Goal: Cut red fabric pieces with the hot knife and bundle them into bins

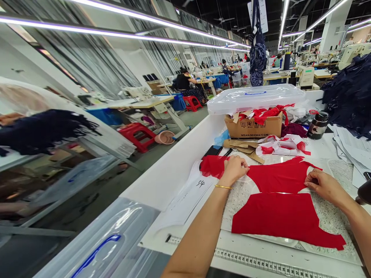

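Observation:
Two cut pieces of red fabric lie flat on a speckled board. My left hand (235, 168) has its fingers pinched at the left tip of the upper red piece (279, 175), beside a sheer red piece (213, 166) on white paper. At the right edge of that upper piece, my right hand (321, 184) pinches the cloth between thumb and fingers. The lower red piece (278, 216) is nearer to me, with neither hand touching it.
Behind the fabric stand a cardboard box (253, 127) of scraps and a dark jar (318, 125). A measuring tape (261, 262) runs along the front edge. Papers and dark cloth are at the right; a lidded plastic bin (116, 231) is at lower left.

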`<state>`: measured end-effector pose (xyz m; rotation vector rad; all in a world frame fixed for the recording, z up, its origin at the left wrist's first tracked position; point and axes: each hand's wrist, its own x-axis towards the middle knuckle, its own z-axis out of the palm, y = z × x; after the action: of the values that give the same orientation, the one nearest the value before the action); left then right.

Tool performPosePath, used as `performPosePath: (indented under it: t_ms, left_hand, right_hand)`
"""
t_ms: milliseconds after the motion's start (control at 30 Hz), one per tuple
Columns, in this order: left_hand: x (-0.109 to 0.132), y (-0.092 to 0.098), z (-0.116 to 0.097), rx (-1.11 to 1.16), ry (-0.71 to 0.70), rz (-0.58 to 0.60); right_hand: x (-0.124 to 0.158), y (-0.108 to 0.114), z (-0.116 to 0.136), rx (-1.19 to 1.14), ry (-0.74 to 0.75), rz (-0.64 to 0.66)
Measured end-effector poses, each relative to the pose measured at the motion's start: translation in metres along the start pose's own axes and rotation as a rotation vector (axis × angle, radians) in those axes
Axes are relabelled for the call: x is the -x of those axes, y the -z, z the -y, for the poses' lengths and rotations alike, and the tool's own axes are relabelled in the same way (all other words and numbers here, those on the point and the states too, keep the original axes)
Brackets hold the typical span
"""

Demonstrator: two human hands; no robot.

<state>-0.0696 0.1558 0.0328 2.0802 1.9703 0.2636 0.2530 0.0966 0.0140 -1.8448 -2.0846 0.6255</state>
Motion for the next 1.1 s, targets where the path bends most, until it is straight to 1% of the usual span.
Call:
performPosePath:
  t_ms: [100,233,333,433,600,700,900,1100]
  left_hand:
    - [0.005,0.004,-0.001,-0.034,-0.084,0.01]
    - [0.01,0.003,-0.002,-0.183,-0.341,0.031]
    - [0.009,-0.001,-0.002,-0.308,-0.512,-0.006]
    - [0.007,-0.005,0.0,-0.356,-0.595,-0.058]
    - [0.01,-0.008,0.006,-0.438,-0.652,-0.121]
    - [0.015,-0.009,0.012,-0.451,-0.677,-0.173]
    - [0.02,-0.013,0.024,-0.374,-0.699,-0.237]
    - [0.018,-0.018,0.032,-0.332,-0.666,-0.331]
  right_hand:
    - [0.0,-0.001,-0.001,-0.008,0.008,-0.01]
    - [0.0,-0.001,-0.001,-0.019,0.001,-0.006]
    - [0.0,-0.001,0.0,-0.026,0.008,-0.011]
    - [0.0,0.001,0.002,-0.034,0.003,-0.009]
    - [0.001,0.002,0.006,-0.049,-0.039,0.009]
    - [0.001,0.001,0.006,-0.051,-0.036,0.018]
    - [-0.001,-0.001,0.005,-0.054,-0.005,0.0]
    - [0.0,-0.005,0.008,-0.069,-0.001,-0.015]
